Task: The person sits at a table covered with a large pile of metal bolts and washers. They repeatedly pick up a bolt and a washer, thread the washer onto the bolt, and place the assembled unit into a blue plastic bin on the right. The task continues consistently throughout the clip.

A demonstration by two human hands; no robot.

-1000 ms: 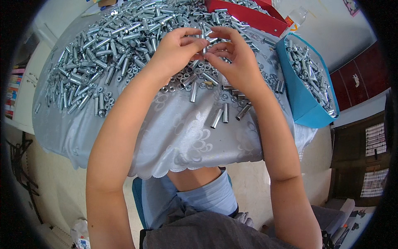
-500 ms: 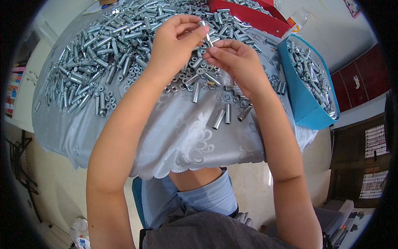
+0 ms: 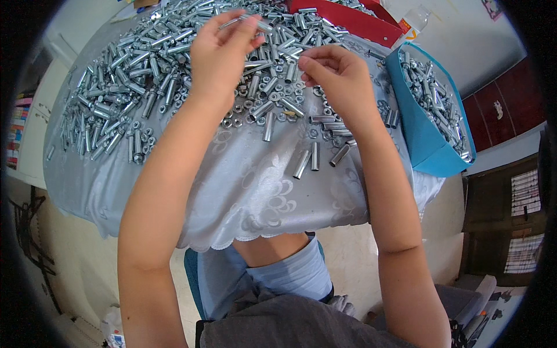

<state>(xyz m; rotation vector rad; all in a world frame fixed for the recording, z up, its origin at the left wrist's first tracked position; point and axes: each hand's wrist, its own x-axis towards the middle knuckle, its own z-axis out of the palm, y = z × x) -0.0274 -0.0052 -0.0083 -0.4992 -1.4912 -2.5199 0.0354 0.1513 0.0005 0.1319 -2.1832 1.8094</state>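
My left hand (image 3: 223, 55) is raised over the table and grips a silver metal bolt (image 3: 246, 19) between thumb and fingertips. My right hand (image 3: 336, 78) hovers beside it, fingers pinched together near small nuts (image 3: 272, 87); whether it holds one I cannot tell. Below both hands lies a big heap of silver bolts and sleeves (image 3: 133, 69) on a pale grey patterned tablecloth (image 3: 243, 185). Three loose metal sleeves (image 3: 316, 156) lie just under my right wrist.
A blue bin (image 3: 426, 133) filled with metal bolts stands at the table's right edge. A red tray (image 3: 348, 20) sits at the back, with a plastic bottle (image 3: 415, 20) behind it. Dark red cabinets stand at the far right. The cloth hangs over the near table edge.
Both hands have lifted and drawn apart: the left hand moved up and away with the bolt, the right hand moved right. Earlier they were together over the nuts.
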